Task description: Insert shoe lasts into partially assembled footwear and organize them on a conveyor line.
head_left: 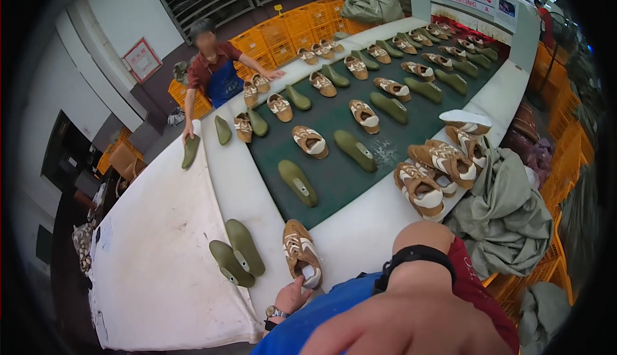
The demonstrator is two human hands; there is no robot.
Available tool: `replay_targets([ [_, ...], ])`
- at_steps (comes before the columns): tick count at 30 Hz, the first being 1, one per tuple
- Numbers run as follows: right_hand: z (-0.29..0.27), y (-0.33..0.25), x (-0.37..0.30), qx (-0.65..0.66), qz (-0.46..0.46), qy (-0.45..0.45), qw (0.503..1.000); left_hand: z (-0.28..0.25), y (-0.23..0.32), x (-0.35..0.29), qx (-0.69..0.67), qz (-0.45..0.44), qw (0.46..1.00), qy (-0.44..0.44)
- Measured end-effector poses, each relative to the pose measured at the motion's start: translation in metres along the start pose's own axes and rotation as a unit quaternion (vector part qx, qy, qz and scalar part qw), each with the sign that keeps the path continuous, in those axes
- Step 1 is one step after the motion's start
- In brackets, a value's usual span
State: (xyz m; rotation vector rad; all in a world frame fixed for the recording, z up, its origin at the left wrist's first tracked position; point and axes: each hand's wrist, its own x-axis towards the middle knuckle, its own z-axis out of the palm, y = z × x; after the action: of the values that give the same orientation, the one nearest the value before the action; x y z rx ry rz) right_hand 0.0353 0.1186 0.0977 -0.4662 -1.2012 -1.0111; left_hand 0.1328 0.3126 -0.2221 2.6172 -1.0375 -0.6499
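Note:
My left hand [292, 298], with a watch at its wrist, pinches the heel of a brown and white sneaker [299, 247], thumb at the opening. The sneaker sits upright on the white ledge, toe pointing away from me. Just left of it lie two green shoe lasts [245, 247] side by side. My right hand [408, 319], with a black wristband, is bent back close in front of me, above my blue apron. Its fingers are mostly cut off by the lower edge, so what they hold, if anything, is hidden.
A green conveyor belt [270, 162] carries rows of sneakers and lasts. Several sneakers [443, 162] pile up on the right ledge beside a grey-green cloth [504, 213]. Across the belt, a co-worker [222, 72] touches a green last [191, 151]. Orange crates [276, 40] stand behind.

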Motion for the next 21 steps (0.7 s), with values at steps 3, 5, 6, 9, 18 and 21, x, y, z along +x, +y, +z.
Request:
replay_targets([
  [3,0.02,0.001,0.017,-0.08,-0.015,0.15,0.985,-0.003,-0.004,0.0,-0.001,0.001,1.0,0.0],
  [5,0.013,-0.005,0.021,-0.107,-0.019,0.197,0.974,-0.004,-0.001,0.001,0.005,0.004,1.0,-0.005],
  [6,-0.002,-0.013,0.023,-0.007,0.064,0.086,0.994,-0.007,0.001,0.001,0.005,0.003,1.0,-0.003],
  [9,0.02,-0.005,0.01,-0.027,0.078,0.1,0.992,-0.009,0.003,-0.001,0.004,0.023,1.0,0.005],
  [18,-0.002,-0.001,0.005,-0.067,0.019,0.064,0.996,-0.01,0.008,0.001,-0.002,0.026,0.999,0.032],
  [21,-0.044,-0.011,0.036,0.028,0.142,-0.163,0.976,-0.014,0.011,0.011,0.006,0.035,0.999,0.001],
])
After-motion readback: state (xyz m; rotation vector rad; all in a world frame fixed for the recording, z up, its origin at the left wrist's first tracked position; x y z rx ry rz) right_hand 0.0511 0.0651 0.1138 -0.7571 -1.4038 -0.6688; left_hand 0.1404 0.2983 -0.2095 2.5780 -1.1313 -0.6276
